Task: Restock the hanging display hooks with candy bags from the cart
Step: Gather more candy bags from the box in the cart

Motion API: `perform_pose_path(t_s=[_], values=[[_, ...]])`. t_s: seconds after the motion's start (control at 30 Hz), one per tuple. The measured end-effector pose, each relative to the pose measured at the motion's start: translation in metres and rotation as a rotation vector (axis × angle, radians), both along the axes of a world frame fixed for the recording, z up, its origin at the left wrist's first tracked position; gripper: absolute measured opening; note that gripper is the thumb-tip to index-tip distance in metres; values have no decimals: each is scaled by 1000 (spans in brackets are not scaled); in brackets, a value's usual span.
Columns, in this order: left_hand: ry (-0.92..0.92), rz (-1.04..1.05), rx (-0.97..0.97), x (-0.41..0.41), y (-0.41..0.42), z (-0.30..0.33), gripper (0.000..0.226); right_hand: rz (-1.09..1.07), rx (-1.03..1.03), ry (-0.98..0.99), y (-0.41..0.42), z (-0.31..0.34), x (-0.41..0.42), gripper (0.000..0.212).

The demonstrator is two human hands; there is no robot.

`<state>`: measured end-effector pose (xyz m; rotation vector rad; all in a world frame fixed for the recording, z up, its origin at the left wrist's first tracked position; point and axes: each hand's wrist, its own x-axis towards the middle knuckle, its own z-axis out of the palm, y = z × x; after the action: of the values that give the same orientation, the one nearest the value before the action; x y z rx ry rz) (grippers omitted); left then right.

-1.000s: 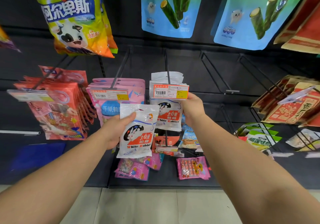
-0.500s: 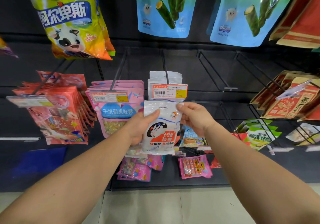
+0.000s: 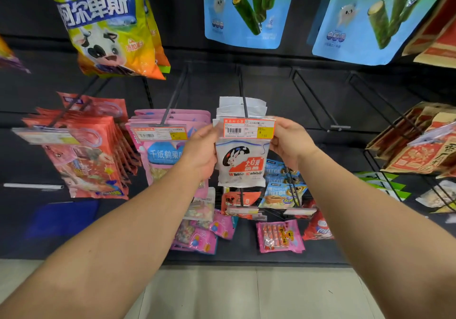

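At the far left, a thick row of red snack bags point(image 3: 81, 156) hangs from a hook with a price strip across its front. Above it hangs a yellow bag with a cartoon cow point(image 3: 108, 25). Next to the right, a row of pink candy bags point(image 3: 167, 151) hangs behind its own orange price tag.

The left hand point(image 3: 199, 153) reaches up in front of the pink bags, and its fingers curl round the left edge of a white White Rabbit candy bag point(image 3: 243, 163), near the top. The bag hangs upright at the centre hook point(image 3: 243, 96), a dark rod that comes out of the black back panel, just below the orange price tag point(image 3: 249, 127) at the rod's end. The tag covers the bag's top edge, so whether the bag's hole sits on the rod cannot be told. Behind the tag, the white tops of more bags of the same kind point(image 3: 243, 106) are on the hook.

The right hand point(image 3: 288, 141) grips the bag's right edge at the level of the tag, thumb in front (the fingers behind the bag are hidden).

Below lie loose pink packets point(image 3: 280, 236) on the dark bottom shelf. Above hang two blue bags printed with green rolls point(image 3: 244, 10). To the right stand bare wire hooks point(image 3: 318, 106), and at the far right a row of brown and red bags point(image 3: 419, 143).
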<state>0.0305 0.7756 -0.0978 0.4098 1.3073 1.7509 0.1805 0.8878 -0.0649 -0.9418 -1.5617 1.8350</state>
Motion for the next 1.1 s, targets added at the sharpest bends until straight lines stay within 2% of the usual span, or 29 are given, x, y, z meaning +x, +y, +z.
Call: perform_pose_path(t_s=[0.07, 0.43, 0.53, 0.67, 0.87, 0.93, 1.03, 1.1], values=[[-46, 36, -1, 3, 7, -1, 26, -76, -7, -14, 2, 1, -6, 12], [-17, 85, -91, 9, 9, -1, 27, -167, 78, -103, -2, -14, -7, 13], [96, 119, -163, 8, 8, 0, 11, -137, 85, -88, -3, -15, -2, 8], [256, 139, -227, 16, 0, -17, 14, -82, 102, -201, -12, -28, 9, 7], [396, 223, -348, 19, 7, -21, 18, -305, 103, -269, -23, -34, -10, 11], [476, 153, -371, 21, -2, -25, 24, -350, 144, -297, -32, -40, -7, 13], [595, 33, -418, 24, -34, -45, 46, -406, 167, -378, -55, -57, 1, 34], [693, -43, -471, 19, -61, -58, 52, -414, 187, -477, -75, -72, 3, 37]])
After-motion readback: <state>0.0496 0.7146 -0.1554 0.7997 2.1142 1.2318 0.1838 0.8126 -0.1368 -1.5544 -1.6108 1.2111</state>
